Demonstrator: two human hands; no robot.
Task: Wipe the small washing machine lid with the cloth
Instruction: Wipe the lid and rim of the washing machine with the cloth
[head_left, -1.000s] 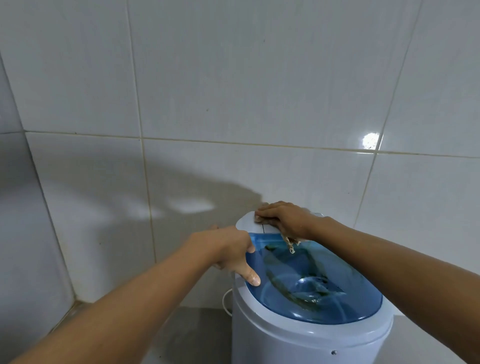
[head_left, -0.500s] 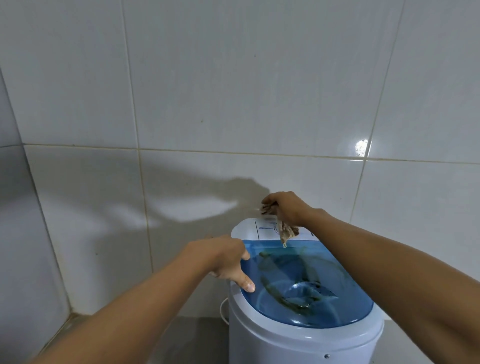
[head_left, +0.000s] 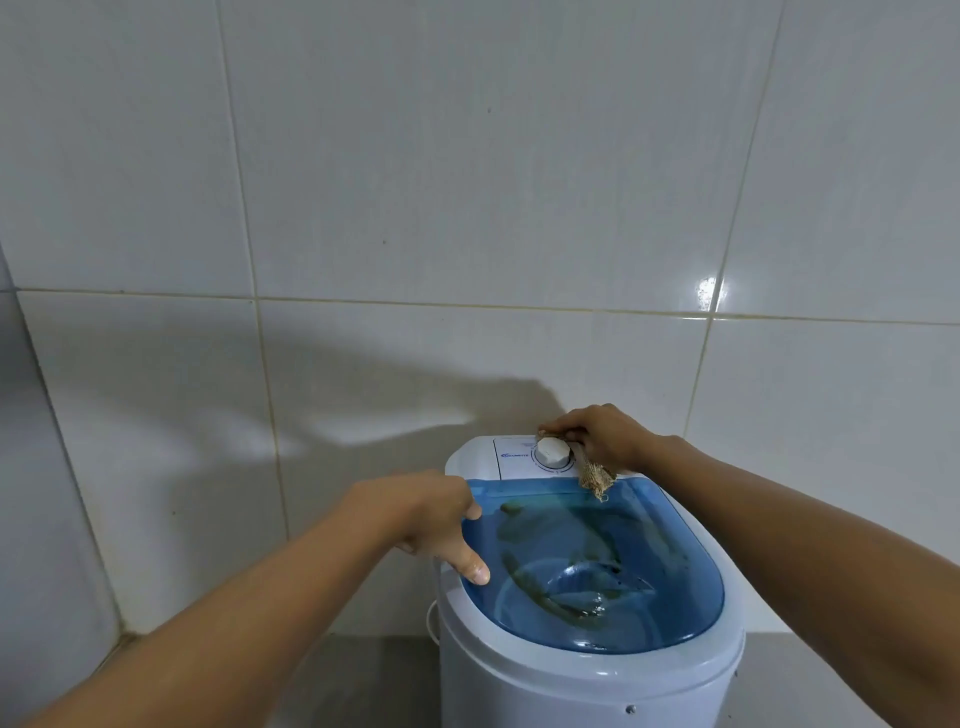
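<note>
A small white washing machine (head_left: 582, 680) stands against the tiled wall, with a see-through blue lid (head_left: 613, 561) on top. Behind the lid is a white control panel with a round white dial (head_left: 553, 451). My right hand (head_left: 605, 434) is shut on a beige mesh cloth (head_left: 595, 474) at the panel's far right, just behind the dial; the cloth's tail hangs onto the lid's back edge. My left hand (head_left: 434, 517) rests on the lid's left rim, thumb pressed on the blue plastic, holding nothing.
White glossy wall tiles (head_left: 467, 208) rise directly behind the machine, with a corner to the left (head_left: 31, 415). A grey floor (head_left: 363, 675) shows beside the machine. A thin white cord (head_left: 432, 618) loops at the machine's left side.
My right hand with the cloth has moved rightwards along the control panel, uncovering the dial. My left hand has stayed on the lid's left rim.
</note>
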